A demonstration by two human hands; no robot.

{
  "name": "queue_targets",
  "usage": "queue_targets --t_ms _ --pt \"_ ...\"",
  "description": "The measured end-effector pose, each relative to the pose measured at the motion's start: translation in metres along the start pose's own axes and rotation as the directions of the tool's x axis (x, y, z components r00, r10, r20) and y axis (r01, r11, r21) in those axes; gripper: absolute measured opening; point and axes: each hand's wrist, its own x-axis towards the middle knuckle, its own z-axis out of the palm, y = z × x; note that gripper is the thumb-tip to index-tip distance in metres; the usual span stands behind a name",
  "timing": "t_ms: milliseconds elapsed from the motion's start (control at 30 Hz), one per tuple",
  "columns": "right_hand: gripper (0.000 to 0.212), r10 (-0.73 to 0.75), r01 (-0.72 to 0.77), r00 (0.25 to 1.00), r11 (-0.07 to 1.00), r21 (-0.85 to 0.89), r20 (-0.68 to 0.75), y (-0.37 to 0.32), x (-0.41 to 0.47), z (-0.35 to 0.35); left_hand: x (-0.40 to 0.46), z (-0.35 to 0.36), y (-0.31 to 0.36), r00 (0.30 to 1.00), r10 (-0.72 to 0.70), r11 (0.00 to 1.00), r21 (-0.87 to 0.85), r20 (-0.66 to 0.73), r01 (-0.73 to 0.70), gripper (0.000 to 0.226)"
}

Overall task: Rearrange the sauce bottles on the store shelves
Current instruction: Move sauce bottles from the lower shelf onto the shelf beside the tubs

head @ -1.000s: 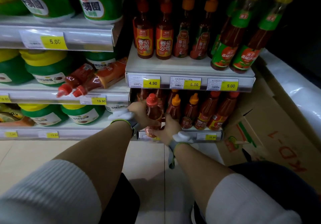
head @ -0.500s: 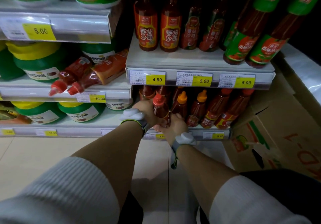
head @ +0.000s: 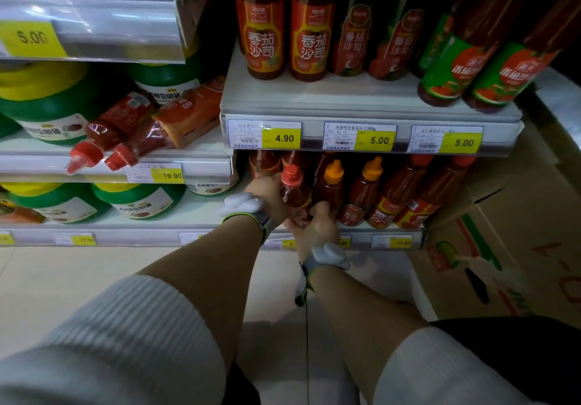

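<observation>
A red-capped sauce bottle stands upright at the front left of the bottom shelf. My left hand grips its left side, and my right hand holds its lower body from the front right. Right of it stand two orange-capped bottles and red-capped bottles in a row. More red bottles stand behind the held one. The shelf above carries tall ketchup bottles and green-labelled ones.
Two squeeze bottles lie on their sides on the left middle shelf among green tubs. More tubs sit on the lower left shelf. A cardboard box stands at the right. Pale floor tiles lie below.
The view has moved closer to the shelves. Both hands keep hold of the red-capped bottle, which has shifted slightly further in on the bottom shelf.
</observation>
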Motion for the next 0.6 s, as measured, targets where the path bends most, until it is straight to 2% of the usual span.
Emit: queue_targets --t_ms 67,233,400,500,600 --pt "0.038 0.074 -0.072 0.997 0.996 0.061 -0.033 0.000 0.000 0.001 0.003 0.002 0.001 1.000 -0.002 1.000 0.003 0.019 0.002 0.064" --pt "0.028 0.117 -0.116 0.993 0.990 0.077 -0.009 0.002 0.002 0.004 0.010 0.008 -0.002 0.999 -0.015 1.000 0.005 0.041 0.015 0.067" --pt "0.020 -0.007 0.007 0.999 1.000 -0.006 0.044 0.008 0.004 0.010 0.014 0.012 -0.007 0.998 -0.044 0.998 -0.046 0.039 0.046 0.065" --pt "0.037 0.017 -0.020 0.999 0.996 -0.089 -0.033 0.010 0.007 0.012 0.019 0.013 -0.006 0.997 -0.078 0.994 -0.077 0.022 0.079 0.062" --pt "0.037 0.045 -0.047 0.999 0.996 -0.074 -0.024 0.010 0.011 0.013 0.022 0.015 -0.004 0.994 -0.109 0.988 -0.107 0.018 0.110 0.060"
